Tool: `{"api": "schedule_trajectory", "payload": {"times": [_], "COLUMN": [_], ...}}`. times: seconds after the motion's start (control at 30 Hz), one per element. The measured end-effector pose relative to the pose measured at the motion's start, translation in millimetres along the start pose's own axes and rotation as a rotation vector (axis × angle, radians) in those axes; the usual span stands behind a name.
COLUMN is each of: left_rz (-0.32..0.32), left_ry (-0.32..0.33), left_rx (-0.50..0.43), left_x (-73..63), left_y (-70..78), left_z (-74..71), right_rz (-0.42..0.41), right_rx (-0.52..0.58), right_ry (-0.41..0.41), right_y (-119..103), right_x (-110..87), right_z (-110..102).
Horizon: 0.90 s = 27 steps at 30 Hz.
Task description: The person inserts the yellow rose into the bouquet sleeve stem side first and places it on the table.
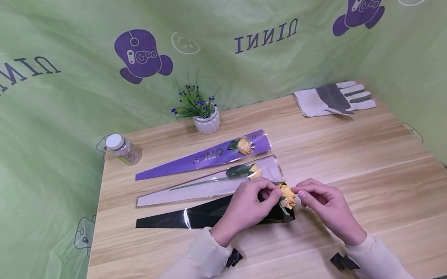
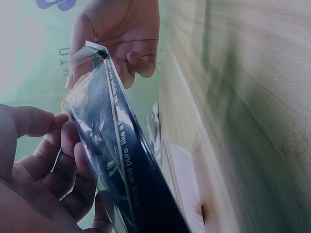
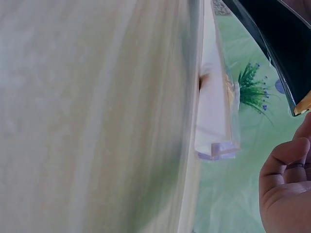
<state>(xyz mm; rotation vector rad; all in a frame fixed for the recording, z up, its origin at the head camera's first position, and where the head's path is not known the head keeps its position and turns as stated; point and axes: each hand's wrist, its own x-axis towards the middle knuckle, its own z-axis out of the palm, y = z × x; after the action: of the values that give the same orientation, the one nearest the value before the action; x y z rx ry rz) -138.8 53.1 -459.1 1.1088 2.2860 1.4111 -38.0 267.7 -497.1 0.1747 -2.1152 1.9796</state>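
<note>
A yellow rose [image 1: 287, 196] pokes out of the wide end of a black flower sleeve [image 1: 206, 214]. Clear film with printed lettering covers the sleeve's front in the left wrist view. My left hand [image 1: 250, 202] lies across the sleeve, thumb and index finger pinching the rose's near-left petals. From the right, my right hand [image 1: 327, 205] pinches the petal edge between thumb and index finger. In the right wrist view, the sleeve's dark back [image 3: 272, 34] and an orange petal edge [image 3: 303, 104] show above the right fingers. The stem is mostly hidden.
Behind the black sleeve lie a white sleeve [image 1: 196, 193] and a purple sleeve [image 1: 182, 164], each with a yellow rose. Farther back stand a lidded jar [image 1: 124, 150] and a potted plant [image 1: 207, 122]. Work gloves [image 1: 329, 99] rest at the back right of the wooden table [image 1: 390, 178].
</note>
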Motion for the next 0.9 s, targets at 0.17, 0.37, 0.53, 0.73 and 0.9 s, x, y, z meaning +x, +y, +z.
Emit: {"api": "schedule_trajectory", "payload": {"times": [0.17, 0.37, 0.53, 0.73, 0.9], "left_rz": [0.006, 0.02, 0.03, 0.02, 0.014], "left_ry": [0.002, 0.008, 0.006, 0.015, 0.026], "left_rx": [-0.004, -0.017, -0.018, -0.009, -0.013], "left_x": [1.3, 2.8, 3.8, 3.9, 3.8], "left_y": [0.2, 1.6, 2.6, 1.5, 0.3], "left_z": [0.0, -1.1, -1.2, -2.1, -2.4], "right_rz": [0.014, -0.022, -0.02, -0.023, -0.041], "right_rx": [0.018, -0.034, -0.097, -0.094, 0.0], "right_ry": [-0.019, -0.062, -0.089, -0.106, -0.166], "right_y": [-0.5, 0.5, 0.5, -0.8, -1.4], "right_x": [-1.5, -1.6, -0.7, -0.8, -1.2], "right_z": [0.0, 0.6, 2.7, 3.3, 1.8]}}
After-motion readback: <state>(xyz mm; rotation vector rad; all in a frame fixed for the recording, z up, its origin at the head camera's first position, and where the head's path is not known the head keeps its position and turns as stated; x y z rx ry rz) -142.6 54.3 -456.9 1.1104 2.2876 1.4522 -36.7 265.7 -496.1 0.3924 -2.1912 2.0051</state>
